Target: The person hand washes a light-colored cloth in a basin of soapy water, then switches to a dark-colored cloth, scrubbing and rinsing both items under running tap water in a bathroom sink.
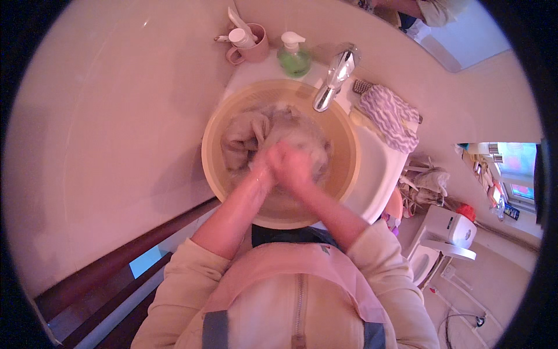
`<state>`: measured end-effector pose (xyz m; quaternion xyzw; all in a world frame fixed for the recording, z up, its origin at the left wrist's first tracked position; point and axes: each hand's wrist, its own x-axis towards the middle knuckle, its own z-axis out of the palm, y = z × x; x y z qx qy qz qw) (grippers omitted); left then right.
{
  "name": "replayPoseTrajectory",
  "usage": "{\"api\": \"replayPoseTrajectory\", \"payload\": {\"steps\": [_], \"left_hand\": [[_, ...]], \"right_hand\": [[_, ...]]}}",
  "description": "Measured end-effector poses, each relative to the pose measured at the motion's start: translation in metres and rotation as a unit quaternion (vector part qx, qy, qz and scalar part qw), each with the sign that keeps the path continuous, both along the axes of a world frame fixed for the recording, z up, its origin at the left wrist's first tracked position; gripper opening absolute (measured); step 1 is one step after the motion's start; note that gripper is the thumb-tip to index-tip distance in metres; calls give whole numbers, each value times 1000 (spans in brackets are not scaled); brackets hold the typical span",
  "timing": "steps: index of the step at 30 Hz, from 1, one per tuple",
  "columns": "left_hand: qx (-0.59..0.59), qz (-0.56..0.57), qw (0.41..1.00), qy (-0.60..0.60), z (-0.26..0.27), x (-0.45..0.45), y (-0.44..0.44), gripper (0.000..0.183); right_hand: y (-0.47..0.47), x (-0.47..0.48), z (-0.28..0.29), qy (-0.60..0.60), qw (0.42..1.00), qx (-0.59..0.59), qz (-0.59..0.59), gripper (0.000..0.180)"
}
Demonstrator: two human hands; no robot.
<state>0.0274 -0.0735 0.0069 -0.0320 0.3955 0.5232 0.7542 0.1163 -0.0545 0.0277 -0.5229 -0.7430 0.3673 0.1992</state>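
Observation:
A round yellow plastic basin sits on the white washbasin. Inside it, wet greyish cloth lies bunched in water. My left hand and my right hand cannot be told apart with certainty by fingers, since they press together over the middle of the basin, blurred. Pale wet cloth bunches at and beyond both hands, and seems gripped between them. Over the basin's far right rim reaches a chrome faucet.
Behind the basin stand a green soap pump bottle and a pink mug holding tubes. A striped purple-and-white cloth lies on the right ledge, beside a brush. A wall rises on the left; a toilet stands at lower right.

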Motion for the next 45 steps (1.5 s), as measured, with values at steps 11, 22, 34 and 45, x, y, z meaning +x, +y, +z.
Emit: {"api": "replayPoseTrajectory", "payload": {"steps": [11, 22, 34, 45], "left_hand": [[-63, 43, 995, 64, 4, 36, 4, 39], [-27, 31, 999, -16, 9, 49, 9, 36], [10, 52, 994, -92, 35, 11, 8, 50], [8, -20, 996, 90, -48, -2, -10, 39]], "right_hand": [[17, 14, 3, 53, 987, -62, -138, 30], [50, 23, -4, 60, 972, -95, -206, 30], [80, 68, -48, 31, 971, -18, -237, 25], [-24, -6, 44, 9, 997, -62, 44, 18]]}}
